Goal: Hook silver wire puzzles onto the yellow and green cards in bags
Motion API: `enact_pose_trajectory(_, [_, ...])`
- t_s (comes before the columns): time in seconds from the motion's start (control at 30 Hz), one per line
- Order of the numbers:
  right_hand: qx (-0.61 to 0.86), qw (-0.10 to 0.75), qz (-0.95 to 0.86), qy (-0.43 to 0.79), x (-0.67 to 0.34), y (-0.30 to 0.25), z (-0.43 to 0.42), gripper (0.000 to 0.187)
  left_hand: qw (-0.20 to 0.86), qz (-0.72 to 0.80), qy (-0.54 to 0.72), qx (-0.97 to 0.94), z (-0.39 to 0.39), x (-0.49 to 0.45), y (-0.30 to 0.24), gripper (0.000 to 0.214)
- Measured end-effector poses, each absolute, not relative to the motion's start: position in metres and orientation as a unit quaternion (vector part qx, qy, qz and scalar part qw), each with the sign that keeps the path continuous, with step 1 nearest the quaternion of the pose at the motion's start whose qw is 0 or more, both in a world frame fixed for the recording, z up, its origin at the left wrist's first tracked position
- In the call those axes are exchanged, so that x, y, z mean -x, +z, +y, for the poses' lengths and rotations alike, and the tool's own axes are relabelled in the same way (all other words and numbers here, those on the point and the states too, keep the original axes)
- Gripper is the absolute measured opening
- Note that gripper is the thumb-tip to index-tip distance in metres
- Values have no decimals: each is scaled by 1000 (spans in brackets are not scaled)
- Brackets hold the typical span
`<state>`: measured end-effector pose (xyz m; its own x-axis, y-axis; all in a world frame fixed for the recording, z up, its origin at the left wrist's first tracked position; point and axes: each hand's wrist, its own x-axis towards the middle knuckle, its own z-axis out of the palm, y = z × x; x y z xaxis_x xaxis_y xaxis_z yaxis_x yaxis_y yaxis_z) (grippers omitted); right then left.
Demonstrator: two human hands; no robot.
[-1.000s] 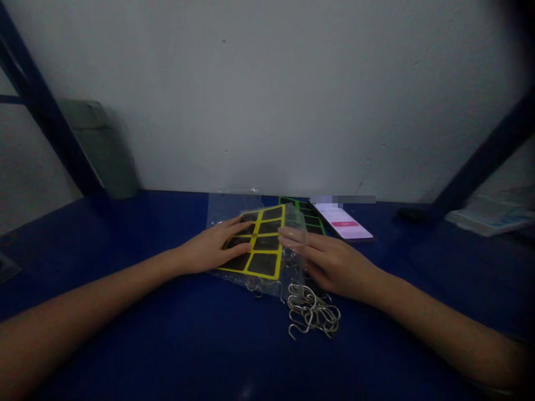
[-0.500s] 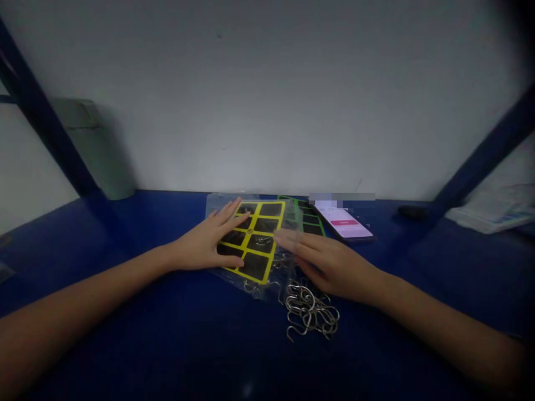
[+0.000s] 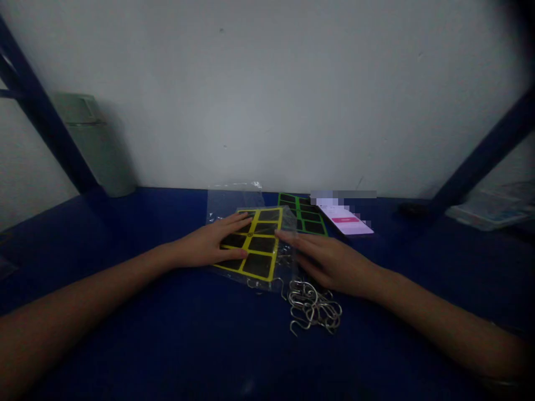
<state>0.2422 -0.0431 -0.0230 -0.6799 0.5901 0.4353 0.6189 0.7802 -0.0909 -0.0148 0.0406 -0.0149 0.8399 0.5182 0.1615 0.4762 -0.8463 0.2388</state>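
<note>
A yellow-framed sheet of black squares (image 3: 261, 245) lies inside a clear plastic bag (image 3: 225, 203) on the blue table (image 3: 167, 334). My left hand (image 3: 209, 245) rests flat on the sheet's left part, fingers stretched out. My right hand (image 3: 330, 262) lies at the sheet's right edge with its fingers straight, touching the plastic there. A heap of several metal S-hooks (image 3: 313, 309) sits just in front of my right hand. A green-framed sheet (image 3: 303, 217) lies behind the yellow one.
A phone with a lit screen (image 3: 345, 218) lies at the back right by the white wall. A pale green container (image 3: 94, 147) stands at the back left. Dark blue frame bars (image 3: 480, 159) slant on both sides. Pale packets (image 3: 489, 209) lie far right.
The yellow sheet in its bag has turned and slid slightly under my hands. My left fingers have flattened on it and my right hand has shifted a little along its right edge.
</note>
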Motion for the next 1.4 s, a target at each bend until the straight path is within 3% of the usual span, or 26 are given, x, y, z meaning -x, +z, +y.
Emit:
enact_pose_trajectory(0.63, [324,198,-923,-60,-243,-22,-41,42,152,271,107,-945,46,15,-19,43])
enact_pose_trajectory(1.0, [360,250,-871,-221,-247,-20,-42,35,143,298,130,-935,45,12,-19,42])
enact_pose_trajectory(1.23, [309,194,-917,-161,-244,-19,-43,50,131,297,127,-937,45,13,-19,42])
enact_pose_trajectory(1.4, [320,177,-923,-120,-251,-20,-42,47,142,300,124,-935,46,14,-18,43])
